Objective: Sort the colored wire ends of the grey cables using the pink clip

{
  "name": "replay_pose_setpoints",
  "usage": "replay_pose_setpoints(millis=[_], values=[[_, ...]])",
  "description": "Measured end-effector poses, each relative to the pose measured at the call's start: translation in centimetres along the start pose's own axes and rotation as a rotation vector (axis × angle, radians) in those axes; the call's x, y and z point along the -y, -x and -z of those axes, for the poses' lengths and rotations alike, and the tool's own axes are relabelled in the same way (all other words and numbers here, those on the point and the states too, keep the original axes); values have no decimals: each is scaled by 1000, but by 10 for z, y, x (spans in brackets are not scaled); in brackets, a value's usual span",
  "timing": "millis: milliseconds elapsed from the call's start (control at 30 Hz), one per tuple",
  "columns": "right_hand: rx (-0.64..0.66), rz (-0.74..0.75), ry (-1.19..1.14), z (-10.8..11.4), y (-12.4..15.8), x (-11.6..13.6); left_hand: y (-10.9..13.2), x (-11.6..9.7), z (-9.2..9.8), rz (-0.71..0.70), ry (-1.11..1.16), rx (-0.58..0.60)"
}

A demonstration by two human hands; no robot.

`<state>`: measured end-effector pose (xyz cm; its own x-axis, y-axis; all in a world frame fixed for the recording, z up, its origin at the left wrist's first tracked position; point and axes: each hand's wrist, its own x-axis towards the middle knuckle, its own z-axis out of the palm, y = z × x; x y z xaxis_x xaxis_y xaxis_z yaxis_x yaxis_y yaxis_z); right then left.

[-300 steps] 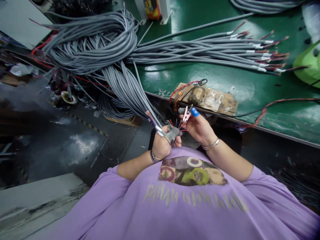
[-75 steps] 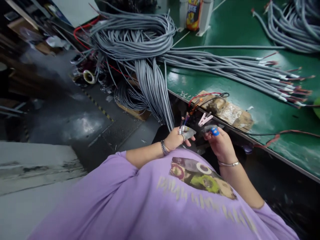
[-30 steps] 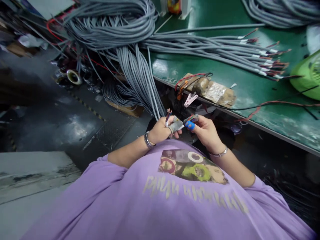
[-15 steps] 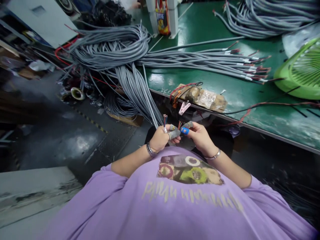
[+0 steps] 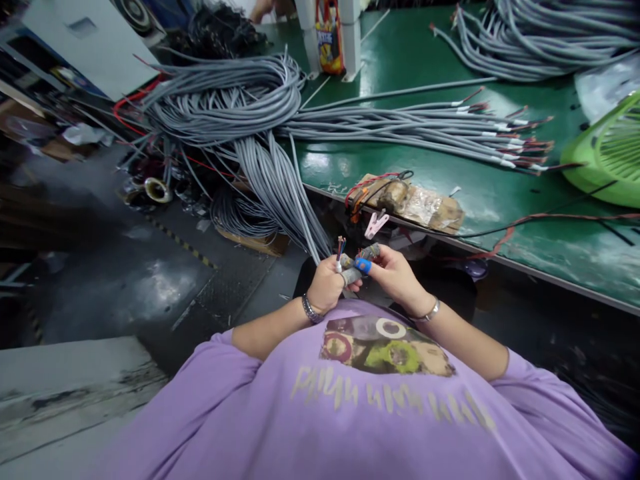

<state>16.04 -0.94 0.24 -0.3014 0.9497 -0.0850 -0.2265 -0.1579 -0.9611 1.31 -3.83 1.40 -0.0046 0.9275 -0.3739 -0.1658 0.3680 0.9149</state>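
Both hands meet just off the counter's [image 5: 530, 233] front edge: left hand [image 5: 326, 288] fisted round the grey cable [image 5: 320, 248] so its stripped cores [image 5: 341, 244] stand clear, right hand [image 5: 396, 277] pinching taped fingertips alongside.

Green bench [image 5: 470, 193] — grey cables [image 5: 400, 123], fan [image 5: 607, 157]

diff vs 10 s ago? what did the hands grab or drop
The right hand let go of the pink clip, which now hangs at the table edge, and moved in to the left hand; whether it pinches anything is too small to tell. The left hand kept its grip on the grey cable, its wire ends now bunched, not fanned. Cable bundles and taped block unchanged.
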Motion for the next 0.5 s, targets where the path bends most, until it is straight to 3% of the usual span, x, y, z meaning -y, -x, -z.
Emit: replay_pose_setpoints(millis=[200,400,500], values=[[-4,-6,-9,0,-2,-7,-4,2,4,-37,-25,-5],[23,107,175,7,-4,-10,-9,-5,16,-32,-156,238],[20,131,240,7,-4,-8,-10,-7,18,2,-202,271]])
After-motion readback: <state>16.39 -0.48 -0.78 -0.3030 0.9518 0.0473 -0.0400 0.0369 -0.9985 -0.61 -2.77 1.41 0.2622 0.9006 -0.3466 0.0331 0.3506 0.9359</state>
